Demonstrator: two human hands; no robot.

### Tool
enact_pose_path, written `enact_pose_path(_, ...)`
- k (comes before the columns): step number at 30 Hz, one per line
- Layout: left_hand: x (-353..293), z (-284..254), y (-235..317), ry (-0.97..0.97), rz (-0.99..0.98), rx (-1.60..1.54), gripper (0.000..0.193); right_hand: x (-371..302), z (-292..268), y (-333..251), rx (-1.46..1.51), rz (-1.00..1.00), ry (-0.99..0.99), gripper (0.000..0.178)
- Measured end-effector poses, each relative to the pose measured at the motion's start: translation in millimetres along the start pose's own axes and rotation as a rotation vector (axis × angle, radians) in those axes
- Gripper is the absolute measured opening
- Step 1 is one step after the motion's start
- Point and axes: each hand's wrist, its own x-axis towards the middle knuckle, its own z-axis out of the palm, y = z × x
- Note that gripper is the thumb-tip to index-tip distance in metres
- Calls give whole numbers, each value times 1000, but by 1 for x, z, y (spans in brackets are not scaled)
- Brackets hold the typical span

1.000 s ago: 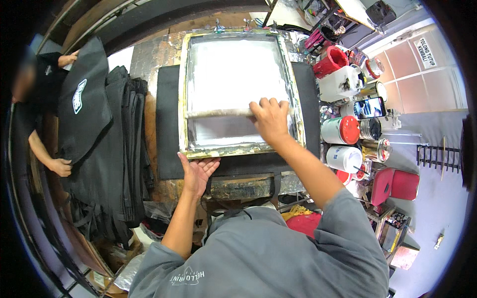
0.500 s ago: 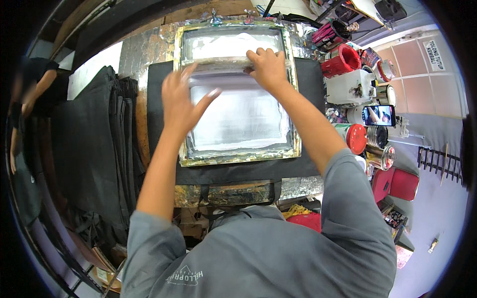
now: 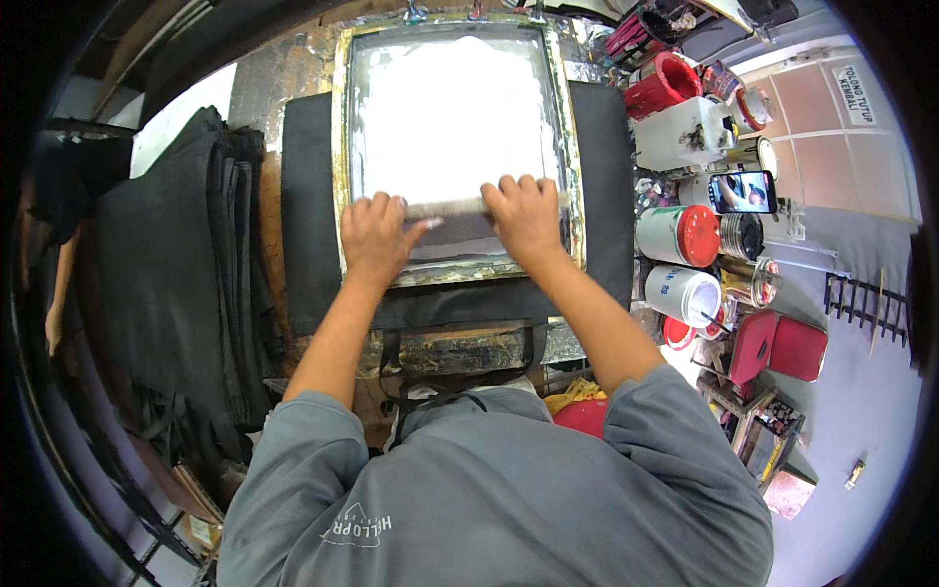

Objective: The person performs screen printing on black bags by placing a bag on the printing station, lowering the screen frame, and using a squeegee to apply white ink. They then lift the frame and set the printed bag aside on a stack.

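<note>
squeegee's slid from the far part of the framed screen to near its close edge, and the left hand's joined in. now it and the right hand grip it, 1 per end, screen over black fabric.

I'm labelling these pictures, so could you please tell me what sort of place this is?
Probably a screen-printing workshop: a framed screen smeared with white lies over black fabric, and tubs stand alongside.

Lettered wall sign, shirt, white bucket
</note>
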Motion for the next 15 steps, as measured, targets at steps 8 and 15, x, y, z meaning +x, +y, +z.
enact_pose_path(8,-54,-25,-15,147,-59,-191,90,-9,-35,-18,-14,28,-196,43)
enact_pose_path(15,-134,-8,-52,-132,-390,-96,82,-55,-39,-46,66,97,-115,53)
